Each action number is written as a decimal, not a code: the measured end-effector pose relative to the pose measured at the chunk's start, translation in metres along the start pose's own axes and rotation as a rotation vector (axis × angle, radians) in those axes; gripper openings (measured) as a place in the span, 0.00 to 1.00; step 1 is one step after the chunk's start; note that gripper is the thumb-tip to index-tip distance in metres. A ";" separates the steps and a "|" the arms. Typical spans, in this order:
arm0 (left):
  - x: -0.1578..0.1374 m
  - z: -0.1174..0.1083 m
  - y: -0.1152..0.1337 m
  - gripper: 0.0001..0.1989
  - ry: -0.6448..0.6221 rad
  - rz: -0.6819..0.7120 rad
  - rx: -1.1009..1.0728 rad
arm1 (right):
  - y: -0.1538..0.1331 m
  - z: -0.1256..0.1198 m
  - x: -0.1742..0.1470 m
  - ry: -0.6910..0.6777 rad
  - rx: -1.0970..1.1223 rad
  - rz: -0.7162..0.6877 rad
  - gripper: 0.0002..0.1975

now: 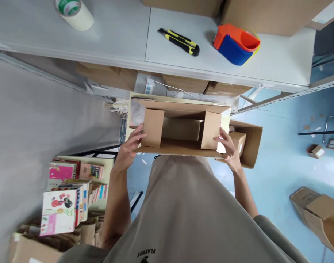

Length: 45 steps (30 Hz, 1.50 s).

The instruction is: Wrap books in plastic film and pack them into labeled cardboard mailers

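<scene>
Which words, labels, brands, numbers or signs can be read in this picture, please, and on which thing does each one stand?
"PLAYBOY": on the person's shirt.
"B": large green letter on the white book with fruit pictures; the rest of that word is too blurred.
Tape roll: print on its green inner core, not readable.
Small carton at the right: white label, too small to read.
I can read no numbers.

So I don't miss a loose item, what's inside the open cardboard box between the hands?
The open cardboard box shows inner walls and a plain pale surface; whether that's its floor or something beneath is unclear. The left flap and right flap largely hide both ends.
</scene>
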<state>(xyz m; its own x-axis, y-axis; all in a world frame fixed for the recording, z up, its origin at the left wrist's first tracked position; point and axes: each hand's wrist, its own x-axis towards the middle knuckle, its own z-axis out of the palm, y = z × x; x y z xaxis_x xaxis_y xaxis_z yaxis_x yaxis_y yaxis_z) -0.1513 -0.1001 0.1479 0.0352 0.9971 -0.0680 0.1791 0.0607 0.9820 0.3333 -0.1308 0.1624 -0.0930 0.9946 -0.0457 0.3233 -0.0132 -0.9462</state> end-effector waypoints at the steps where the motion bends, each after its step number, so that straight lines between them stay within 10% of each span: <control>1: 0.002 0.002 0.001 0.41 0.017 0.001 0.033 | -0.001 0.001 0.001 0.035 -0.044 -0.016 0.46; 5: 0.030 0.015 -0.006 0.36 0.250 -0.014 0.255 | -0.002 0.015 0.022 0.260 -0.239 -0.024 0.27; 7: 0.048 0.017 -0.013 0.54 0.276 0.006 0.354 | -0.002 0.019 0.032 0.297 -0.290 0.016 0.24; 12: 0.088 0.007 -0.013 0.78 0.085 0.128 0.567 | -0.005 0.002 0.044 0.183 -0.289 0.088 0.60; 19: 0.114 0.007 0.010 0.79 -0.051 0.125 0.676 | -0.020 -0.023 0.059 0.038 -0.417 0.089 0.66; 25: 0.123 0.000 0.012 0.56 0.013 0.161 0.520 | -0.024 -0.015 0.082 0.121 -0.384 0.045 0.70; 29: 0.110 0.002 0.006 0.38 0.055 0.151 0.456 | -0.027 -0.010 0.083 0.116 -0.491 0.022 0.45; 37: 0.093 0.016 -0.001 0.26 0.060 0.182 0.517 | -0.019 0.007 0.064 0.131 -0.543 -0.068 0.26; 45: 0.103 0.023 -0.007 0.22 0.096 0.069 0.337 | -0.011 0.019 0.062 0.189 -0.494 -0.016 0.28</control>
<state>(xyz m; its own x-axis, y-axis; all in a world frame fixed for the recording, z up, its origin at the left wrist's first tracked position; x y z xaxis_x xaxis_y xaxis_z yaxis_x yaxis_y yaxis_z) -0.1261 0.0007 0.1296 -0.0311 0.9991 0.0290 0.4946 -0.0098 0.8691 0.3059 -0.0706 0.1639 0.0554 0.9961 0.0694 0.7330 0.0067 -0.6802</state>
